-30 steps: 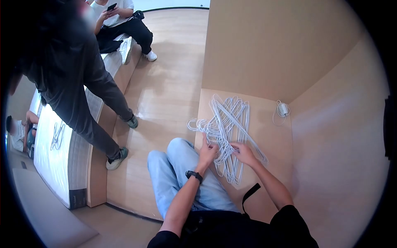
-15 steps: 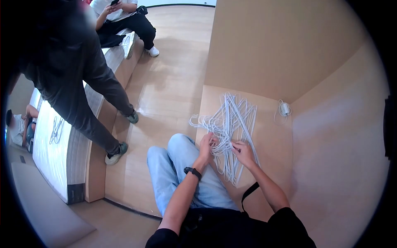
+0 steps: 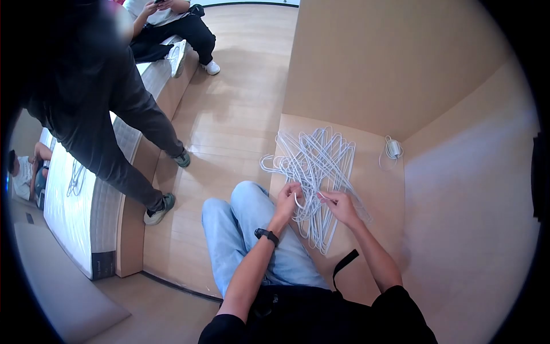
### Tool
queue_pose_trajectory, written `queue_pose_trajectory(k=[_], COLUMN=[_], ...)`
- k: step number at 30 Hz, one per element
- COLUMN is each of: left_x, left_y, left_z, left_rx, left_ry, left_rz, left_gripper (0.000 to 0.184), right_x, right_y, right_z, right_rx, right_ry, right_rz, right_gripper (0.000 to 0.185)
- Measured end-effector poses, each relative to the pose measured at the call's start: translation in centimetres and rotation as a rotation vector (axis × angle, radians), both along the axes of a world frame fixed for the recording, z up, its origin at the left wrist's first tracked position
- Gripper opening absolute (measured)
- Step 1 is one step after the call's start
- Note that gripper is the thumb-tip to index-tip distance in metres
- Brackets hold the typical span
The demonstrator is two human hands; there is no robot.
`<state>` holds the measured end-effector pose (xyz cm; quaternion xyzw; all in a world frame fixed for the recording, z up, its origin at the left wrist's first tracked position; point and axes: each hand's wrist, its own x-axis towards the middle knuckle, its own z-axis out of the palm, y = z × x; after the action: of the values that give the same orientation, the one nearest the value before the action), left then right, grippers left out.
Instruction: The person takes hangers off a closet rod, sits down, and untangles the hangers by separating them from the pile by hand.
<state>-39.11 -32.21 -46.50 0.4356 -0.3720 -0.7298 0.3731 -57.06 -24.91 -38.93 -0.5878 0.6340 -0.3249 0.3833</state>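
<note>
A tangled pile of white wire clothes hangers (image 3: pixel 326 155) lies on a wooden platform beside my knees. My left hand (image 3: pixel 288 199) is at the pile's left side, its fingers curled around a hanger's hook. On the other side, my right hand (image 3: pixel 339 206) pinches a hanger between thumb and fingers, near the hooks. Several hangers cross each other at different angles, some pointing to the upper left and others to the lower right. The overlapping wires hide exactly how many hangers each hand grips.
A white adapter with a coiled cable (image 3: pixel 393 149) sits by the panel corner. Wooden panels (image 3: pixel 395 63) rise behind and to the right. At left, a person in dark trousers (image 3: pixel 134 114) stands by a plastic-wrapped mattress (image 3: pixel 74 212) bearing more wire hangers (image 3: pixel 76 176). Other people sit farther off.
Hangers in the pile have swung apart: some now lean to the upper left, and one reaches to the lower right under my right wrist. Both hands stay close to the hooks.
</note>
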Motion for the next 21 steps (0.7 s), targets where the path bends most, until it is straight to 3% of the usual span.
queue_pose_trajectory(k=[2,4,7,11,13,21], left_x=[0.3,0.2,0.5,0.2,0.2,0.4], left_y=[0.3,0.4,0.1,0.0,-0.2,-0.2], left_z=[1.7,0.3,-0.1,1.5,1.5,2.1], left_rx=[0.073,0.052,0.058,0.246,0.252,0.214], left_ry=[0.015,0.041,0.118,0.176,0.123,0.068], left_rz=[-0.057,-0.064,-0.065,0.036,0.018,-0.031], left_gripper=[0.027,0.028,0.03,0.029,0.031,0.033], right_x=[1.3,2.1,3.2,2.9,2.4,0.4], right_y=[-0.4,-0.7,0.2,2.4,3.9,4.9], right_z=[0.3,1.3,3.9,4.0,3.3,3.1], right_rx=[-0.023,-0.193,-0.146,-0.129,-0.082,-0.36], right_ry=[-0.148,0.112,0.291,0.245,-0.134,-0.183], right_rz=[-0.066,0.07,0.178,0.167,-0.083,-0.524], right_gripper=[0.033,0.032,0.031,0.024,0.022,0.021])
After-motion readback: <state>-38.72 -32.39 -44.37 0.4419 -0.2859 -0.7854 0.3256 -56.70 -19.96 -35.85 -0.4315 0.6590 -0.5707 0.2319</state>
